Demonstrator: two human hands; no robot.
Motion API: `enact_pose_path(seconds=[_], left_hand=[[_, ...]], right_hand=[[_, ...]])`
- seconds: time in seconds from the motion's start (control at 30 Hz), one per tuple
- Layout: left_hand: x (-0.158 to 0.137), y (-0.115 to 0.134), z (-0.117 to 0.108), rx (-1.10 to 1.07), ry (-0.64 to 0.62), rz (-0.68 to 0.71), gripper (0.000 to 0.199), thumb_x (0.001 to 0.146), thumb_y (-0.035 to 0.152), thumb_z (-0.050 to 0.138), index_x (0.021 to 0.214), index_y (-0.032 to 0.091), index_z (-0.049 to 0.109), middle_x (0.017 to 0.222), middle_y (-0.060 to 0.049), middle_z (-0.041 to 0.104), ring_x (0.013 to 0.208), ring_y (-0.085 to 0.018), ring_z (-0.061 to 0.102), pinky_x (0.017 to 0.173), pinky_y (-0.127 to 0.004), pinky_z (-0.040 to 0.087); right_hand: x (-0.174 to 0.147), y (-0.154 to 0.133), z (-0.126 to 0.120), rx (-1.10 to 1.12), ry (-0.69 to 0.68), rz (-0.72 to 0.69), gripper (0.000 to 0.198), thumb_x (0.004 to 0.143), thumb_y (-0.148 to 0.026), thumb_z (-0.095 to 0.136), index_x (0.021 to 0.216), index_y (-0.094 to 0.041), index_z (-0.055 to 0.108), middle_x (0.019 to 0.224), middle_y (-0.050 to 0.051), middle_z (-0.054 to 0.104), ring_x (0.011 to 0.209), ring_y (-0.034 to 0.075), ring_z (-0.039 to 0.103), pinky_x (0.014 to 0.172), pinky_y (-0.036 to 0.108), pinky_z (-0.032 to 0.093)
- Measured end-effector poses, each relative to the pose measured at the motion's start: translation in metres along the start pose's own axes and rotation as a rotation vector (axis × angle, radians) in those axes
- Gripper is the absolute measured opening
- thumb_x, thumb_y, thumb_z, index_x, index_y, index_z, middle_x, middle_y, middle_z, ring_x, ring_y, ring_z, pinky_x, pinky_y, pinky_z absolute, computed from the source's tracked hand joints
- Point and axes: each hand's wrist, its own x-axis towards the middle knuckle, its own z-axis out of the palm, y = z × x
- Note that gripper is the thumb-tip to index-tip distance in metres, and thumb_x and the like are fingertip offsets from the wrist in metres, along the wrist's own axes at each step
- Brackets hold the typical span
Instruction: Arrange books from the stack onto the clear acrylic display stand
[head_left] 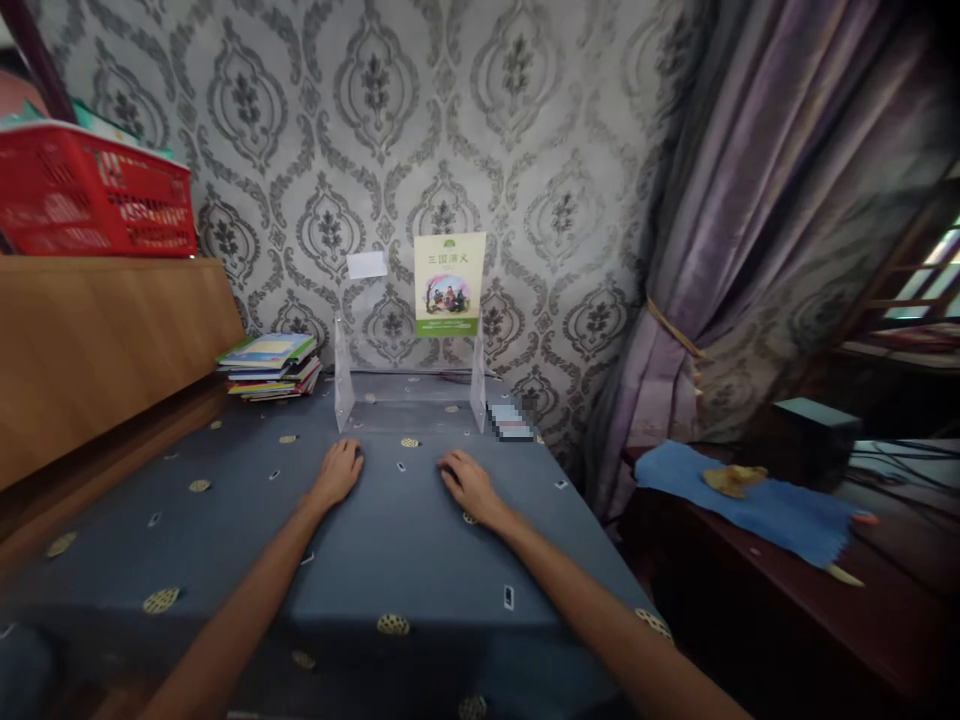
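My left hand (341,472) rests palm down on the dark blue-grey tablecloth (397,540), fingers loosely bent and nothing in them. Across from it, my right hand (470,486) also lies on the cloth, its thumb apart from the fingers and holding nothing. Just beyond both hands stands a clear acrylic rack (342,385) with upright side panels. A thin green and cream book (450,285) with Chinese characters and a picture stands upright at the rack's upper right; how it is supported is hard to make out. A small white card (367,265) shows at the upper left.
A stack of books (274,365) sits at the table's back left, beside a wooden cabinet (112,350) bearing a red basket (97,190). A pixelated item (511,422) lies right of the rack. Further right are a purple curtain (720,220) and a side table with a blue cloth (757,500).
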Motion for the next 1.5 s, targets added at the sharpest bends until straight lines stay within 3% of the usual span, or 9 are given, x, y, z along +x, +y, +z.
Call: enact_pose_path(seconds=[0.4,0.93,1.5], left_hand=[[-0.008,0.005,-0.014,0.06,-0.045,-0.04,0.021,0.094,0.022,0.043,0.103,0.018,0.061,0.109,-0.01,0.064,0.104,-0.024,0.058,0.097,-0.039,0.045],[-0.006,0.008,-0.016,0.052,-0.036,-0.036,0.02,0.094,0.02,0.043,0.101,0.017,0.062,0.108,-0.012,0.063,0.103,-0.027,0.059,0.095,-0.041,0.045],[-0.005,0.0,-0.012,0.013,-0.043,-0.022,0.021,0.093,0.019,0.046,0.105,0.02,0.062,0.109,-0.009,0.063,0.105,-0.024,0.057,0.097,-0.039,0.045]], right_hand=[[0.0,-0.009,-0.004,-0.129,-0.071,-0.025,0.022,0.096,-0.016,0.051,0.11,-0.015,0.068,0.114,0.012,0.064,0.108,0.022,0.058,0.096,0.033,0.043],[0.002,-0.004,-0.007,-0.087,-0.055,-0.037,0.022,0.095,-0.013,0.05,0.107,-0.016,0.068,0.11,0.01,0.065,0.106,0.02,0.059,0.095,0.032,0.045],[0.004,0.008,0.0,-0.024,-0.029,-0.078,0.024,0.092,-0.017,0.05,0.103,-0.019,0.071,0.109,0.012,0.066,0.104,0.025,0.061,0.095,0.039,0.047]])
